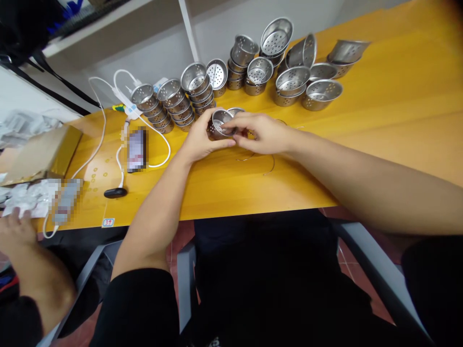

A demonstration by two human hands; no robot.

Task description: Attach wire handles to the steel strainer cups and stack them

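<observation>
A small perforated metal cup (221, 122) is tilted just above the table, its open mouth turned toward me. My left hand (198, 137) is wrapped round its left side, with the thumb along the lower rim. At the cup's right rim is my right hand (262, 132), its fingertips bent into the mouth and its thumb below. Whether those fingers grip the rim or something small, I cannot make out. Another metal cup (236, 111) shows just behind, mostly hidden by my right hand. Thin bent wires (269, 166) lie on the table under my right hand.
Stacked perforated cups (173, 99) line the back, with more cups (321, 94) at the back right. To the left lie a phone (136, 150), white cables (104, 115), a black oval object (115, 193) and a cardboard box (47, 152). Another person's hand (16, 231) rests at far left.
</observation>
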